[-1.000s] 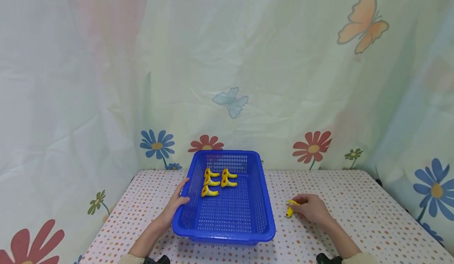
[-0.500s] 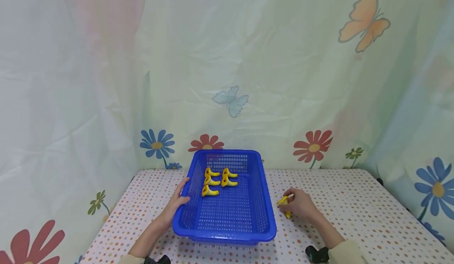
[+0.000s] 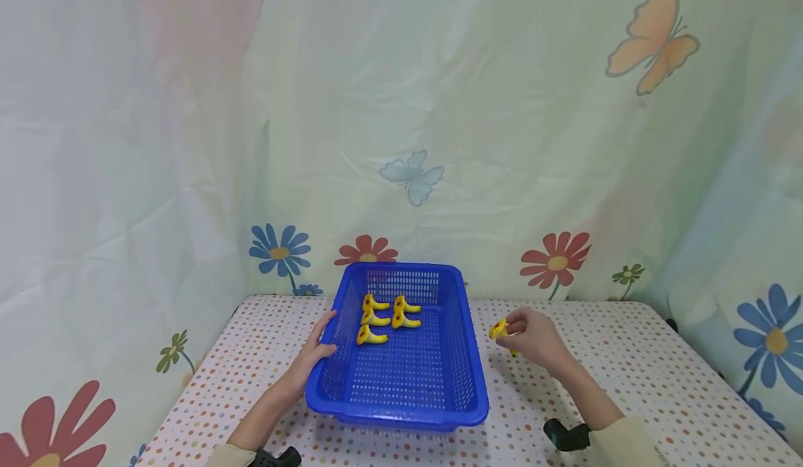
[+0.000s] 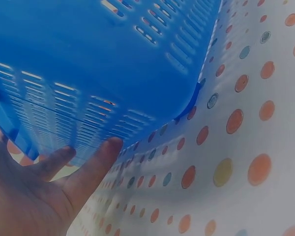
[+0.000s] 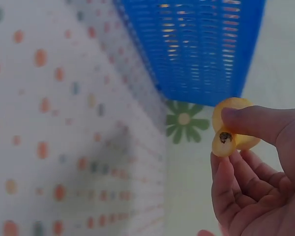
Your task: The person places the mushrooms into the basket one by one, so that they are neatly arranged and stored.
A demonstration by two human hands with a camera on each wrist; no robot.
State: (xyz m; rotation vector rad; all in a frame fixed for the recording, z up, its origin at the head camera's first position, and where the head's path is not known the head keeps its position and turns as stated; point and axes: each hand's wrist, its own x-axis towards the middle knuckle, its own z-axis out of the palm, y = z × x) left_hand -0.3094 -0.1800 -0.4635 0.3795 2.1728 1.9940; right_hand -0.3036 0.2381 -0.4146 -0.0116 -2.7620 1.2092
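Note:
A small yellow toy banana (image 3: 498,329) with a flared end is pinched between the thumb and fingers of my right hand (image 3: 538,341), raised over the table to the right of the blue basket (image 3: 401,415). Close up in the right wrist view, the toy banana (image 5: 225,143) shows a dark tip, with the thumb across it. On the basket's left side rests my left hand (image 3: 307,362); in the left wrist view its extended fingers (image 4: 96,164) touch the slotted outer wall. Inside the basket, several similar yellow toys (image 3: 374,336) lie in two columns toward the back left.
A dotted cloth (image 3: 583,334) covers the table on both sides of the basket. Behind the table hangs a pale curtain (image 3: 477,139) printed with flowers and butterflies. Both forearms carry dark wrist devices, such as the right one (image 3: 566,435).
My right hand has lifted the toy banana off the table, moved it slightly left and farther back, and turned its flared end toward the basket. The left hand keeps its place.

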